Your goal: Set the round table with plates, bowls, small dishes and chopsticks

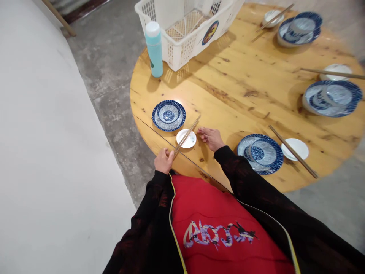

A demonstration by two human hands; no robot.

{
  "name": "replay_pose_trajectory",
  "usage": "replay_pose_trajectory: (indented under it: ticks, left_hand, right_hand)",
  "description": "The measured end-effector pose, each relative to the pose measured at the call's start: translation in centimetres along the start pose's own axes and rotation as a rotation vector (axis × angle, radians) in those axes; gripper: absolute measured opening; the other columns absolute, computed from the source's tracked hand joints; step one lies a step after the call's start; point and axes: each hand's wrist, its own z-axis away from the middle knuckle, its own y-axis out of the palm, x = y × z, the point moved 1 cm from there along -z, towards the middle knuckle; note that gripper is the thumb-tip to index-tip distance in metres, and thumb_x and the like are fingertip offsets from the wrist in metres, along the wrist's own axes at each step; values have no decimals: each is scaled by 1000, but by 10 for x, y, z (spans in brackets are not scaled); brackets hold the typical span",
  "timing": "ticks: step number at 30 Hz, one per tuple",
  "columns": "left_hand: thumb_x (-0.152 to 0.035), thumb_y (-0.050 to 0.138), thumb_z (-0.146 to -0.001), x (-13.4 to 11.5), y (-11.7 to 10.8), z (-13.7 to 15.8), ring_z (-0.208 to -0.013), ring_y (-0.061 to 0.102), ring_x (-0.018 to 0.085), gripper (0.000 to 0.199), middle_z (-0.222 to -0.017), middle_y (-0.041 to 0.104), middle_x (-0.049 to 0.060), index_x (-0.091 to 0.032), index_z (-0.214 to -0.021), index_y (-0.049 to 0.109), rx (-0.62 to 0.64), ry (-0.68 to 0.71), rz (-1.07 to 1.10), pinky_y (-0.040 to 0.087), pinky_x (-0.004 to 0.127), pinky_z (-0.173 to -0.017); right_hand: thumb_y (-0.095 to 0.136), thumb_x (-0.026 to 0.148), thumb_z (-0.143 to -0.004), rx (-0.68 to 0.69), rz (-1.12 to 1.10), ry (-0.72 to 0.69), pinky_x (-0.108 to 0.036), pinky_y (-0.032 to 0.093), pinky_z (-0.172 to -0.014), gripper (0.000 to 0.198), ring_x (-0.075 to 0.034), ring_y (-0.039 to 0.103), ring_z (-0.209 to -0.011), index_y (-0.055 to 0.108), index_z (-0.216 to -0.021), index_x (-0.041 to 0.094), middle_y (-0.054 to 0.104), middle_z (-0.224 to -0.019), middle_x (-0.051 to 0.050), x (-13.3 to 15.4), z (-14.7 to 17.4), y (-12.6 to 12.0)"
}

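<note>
My left hand (164, 160) is closed on the near ends of a pair of wooden chopsticks (194, 124) at the table's edge. They slant across a small white dish (189, 143), their far tips pointing away from me. Just right of this dish hovers my right hand (210, 138), fingers loosely bent and apart, with nothing seen in them. Beyond the dish lies a blue-patterned plate (169, 128) with a matching bowl (168, 114) on it.
Another plate (275, 166) with a bowl, a white dish (300, 146) and chopsticks (306, 165) sits right of my right arm. Further settings line the round wooden table's (228, 87) far right. A turquoise bottle (155, 57) stands beside a white plastic basket (182, 53).
</note>
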Motion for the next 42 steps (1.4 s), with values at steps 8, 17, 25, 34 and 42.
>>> replay_pose_trajectory:
  ticks: [8,17,25,34,42]
  left_hand:
    - [-40,61,-102,-46,1,-33,-111,66,27,32,-113,69,15,-16,-123,69,-66,459,-391,48,35,-96]
    - [-39,58,-103,-85,8,-54,-115,63,27,29,-116,66,15,-16,-117,69,138,467,-637,44,36,-93]
    - [-32,54,-104,-86,10,-54,-117,63,28,26,-119,67,15,-16,-119,69,172,432,-671,43,37,-94]
    - [-33,55,-103,-85,12,-55,-116,65,28,25,-117,68,15,-16,-116,69,147,402,-647,43,37,-94]
    - [-29,56,-99,-52,-6,-49,-102,69,25,20,-101,72,12,-18,-109,70,-108,379,-372,49,33,-89]
  right_hand:
    - [86,37,-71,14,31,-83,-19,31,-41,27,-6,47,-50,70,-77,16,74,-83,-6,-11,34,-24]
    - [91,56,-57,-7,24,-91,-22,30,-43,50,-6,46,-49,75,-81,15,74,-82,-7,-29,80,-50]
    - [90,60,-59,-45,11,-79,-23,29,-44,52,-9,48,-51,76,-83,17,75,-83,-7,-45,87,-62]
    - [89,60,-57,-59,3,-54,-23,31,-44,52,-9,49,-52,75,-83,17,75,-85,-8,-47,86,-61]
    - [76,63,-67,-43,109,-78,-23,31,-44,46,-9,43,-46,67,-69,18,62,-61,-2,-45,93,-57]
